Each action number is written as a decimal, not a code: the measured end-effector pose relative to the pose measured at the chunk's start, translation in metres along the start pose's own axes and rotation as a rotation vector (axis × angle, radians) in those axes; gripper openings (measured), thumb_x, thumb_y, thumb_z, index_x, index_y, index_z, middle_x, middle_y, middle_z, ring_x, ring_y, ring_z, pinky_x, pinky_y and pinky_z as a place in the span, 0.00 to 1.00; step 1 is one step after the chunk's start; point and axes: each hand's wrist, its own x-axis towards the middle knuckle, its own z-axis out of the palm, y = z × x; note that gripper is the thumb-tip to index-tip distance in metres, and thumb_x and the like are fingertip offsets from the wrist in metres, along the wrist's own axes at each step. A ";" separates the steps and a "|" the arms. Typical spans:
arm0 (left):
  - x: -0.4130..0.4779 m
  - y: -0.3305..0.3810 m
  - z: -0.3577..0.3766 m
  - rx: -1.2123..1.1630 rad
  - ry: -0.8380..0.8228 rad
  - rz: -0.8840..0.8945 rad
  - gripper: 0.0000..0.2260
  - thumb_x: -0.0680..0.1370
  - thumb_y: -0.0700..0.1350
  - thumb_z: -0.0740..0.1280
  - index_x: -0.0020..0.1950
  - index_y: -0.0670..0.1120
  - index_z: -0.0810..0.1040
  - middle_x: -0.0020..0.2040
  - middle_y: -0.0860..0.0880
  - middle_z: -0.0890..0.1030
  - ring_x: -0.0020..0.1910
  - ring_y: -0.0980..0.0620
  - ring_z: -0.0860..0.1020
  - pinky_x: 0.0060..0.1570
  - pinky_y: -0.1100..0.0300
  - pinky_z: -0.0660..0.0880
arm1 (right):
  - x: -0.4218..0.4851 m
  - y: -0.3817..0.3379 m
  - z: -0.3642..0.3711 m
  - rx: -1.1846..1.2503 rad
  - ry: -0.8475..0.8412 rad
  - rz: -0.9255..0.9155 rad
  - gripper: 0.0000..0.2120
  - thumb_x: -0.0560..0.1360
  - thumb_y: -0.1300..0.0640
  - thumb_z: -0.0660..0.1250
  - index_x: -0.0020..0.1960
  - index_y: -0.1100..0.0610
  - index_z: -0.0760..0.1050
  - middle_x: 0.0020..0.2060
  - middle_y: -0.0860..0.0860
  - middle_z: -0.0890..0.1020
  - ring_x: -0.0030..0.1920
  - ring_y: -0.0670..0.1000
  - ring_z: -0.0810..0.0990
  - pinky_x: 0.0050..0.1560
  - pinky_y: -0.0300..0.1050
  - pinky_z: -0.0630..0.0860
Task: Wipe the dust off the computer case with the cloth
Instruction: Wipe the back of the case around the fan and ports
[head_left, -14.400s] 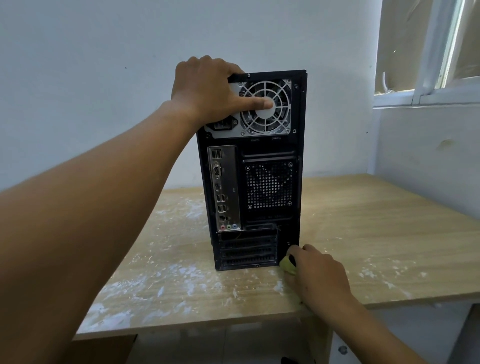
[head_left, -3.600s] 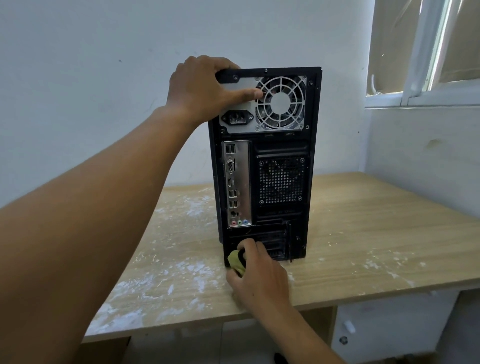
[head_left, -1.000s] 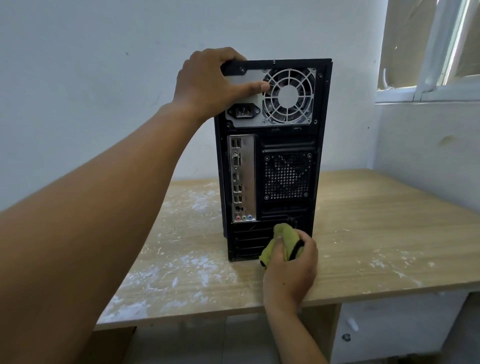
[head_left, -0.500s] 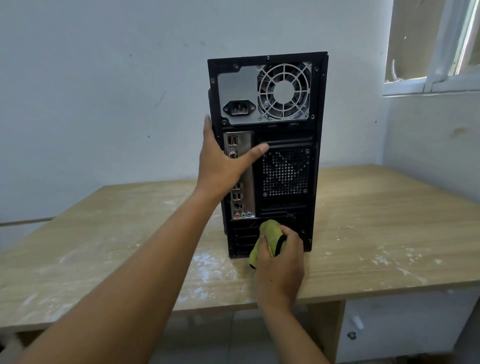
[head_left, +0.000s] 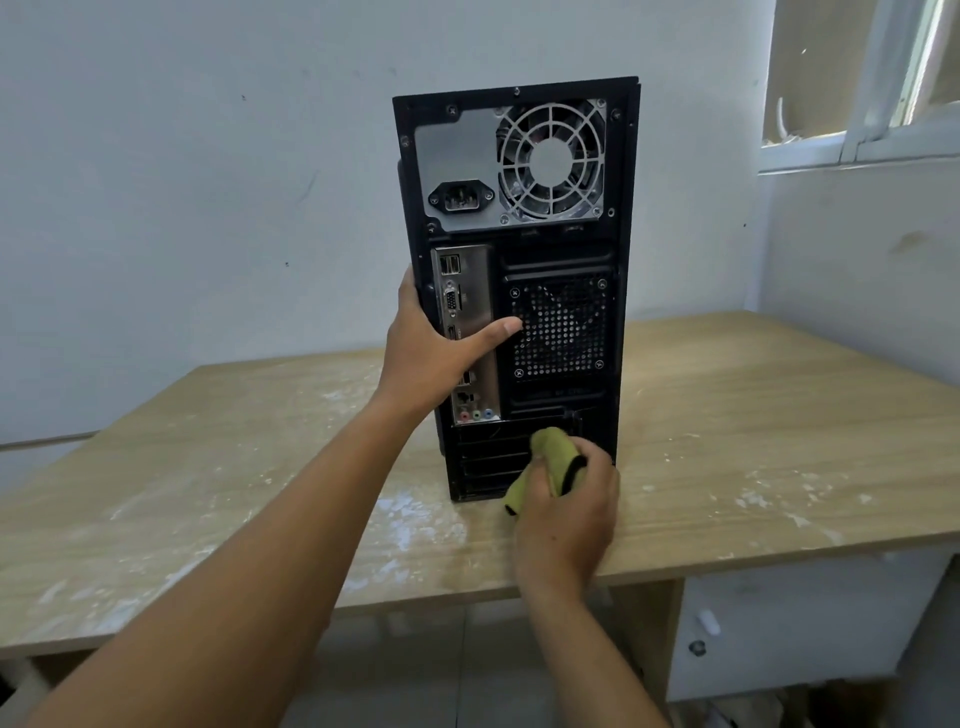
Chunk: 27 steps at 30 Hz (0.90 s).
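Note:
A black computer case (head_left: 561, 249) stands upright on the wooden desk (head_left: 753, 415), its rear panel facing me. My left hand (head_left: 431, 353) grips the case's left edge at mid height, fingers hidden round the side and thumb lying across the silver port plate. My right hand (head_left: 569, 519) holds a bunched yellow-green cloth (head_left: 550, 460) with a dark hem, pressed against the expansion slots at the bottom of the rear panel.
White dust smears cover the desk's near left part (head_left: 405, 525) and a patch at the right (head_left: 769, 499). A white wall stands behind, and a window (head_left: 862, 78) sits at the upper right. A white cabinet (head_left: 800, 623) stands under the desk's right side.
My left hand left the case's top corner and came down to grip its left edge at mid height. The cloth stayed at the lower rear slots, shifting slightly.

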 end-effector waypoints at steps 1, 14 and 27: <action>0.000 0.000 0.000 0.003 -0.005 -0.004 0.50 0.61 0.66 0.77 0.77 0.51 0.59 0.72 0.54 0.70 0.70 0.54 0.70 0.70 0.53 0.68 | 0.001 -0.001 0.000 0.027 0.027 0.038 0.13 0.75 0.57 0.69 0.58 0.51 0.73 0.54 0.45 0.75 0.46 0.43 0.71 0.36 0.29 0.63; -0.005 -0.015 0.008 -0.152 -0.051 -0.131 0.56 0.57 0.71 0.76 0.78 0.52 0.57 0.73 0.53 0.69 0.71 0.53 0.69 0.71 0.48 0.67 | -0.009 -0.001 0.006 -0.157 -0.094 -0.201 0.15 0.74 0.58 0.71 0.59 0.52 0.75 0.53 0.46 0.76 0.47 0.48 0.76 0.40 0.38 0.67; -0.005 -0.017 0.010 -0.183 -0.056 -0.161 0.57 0.54 0.73 0.76 0.77 0.54 0.59 0.72 0.52 0.71 0.70 0.51 0.71 0.69 0.48 0.70 | -0.013 0.001 0.009 -0.321 -0.392 -0.482 0.19 0.73 0.57 0.71 0.63 0.48 0.74 0.55 0.45 0.74 0.44 0.48 0.76 0.40 0.44 0.74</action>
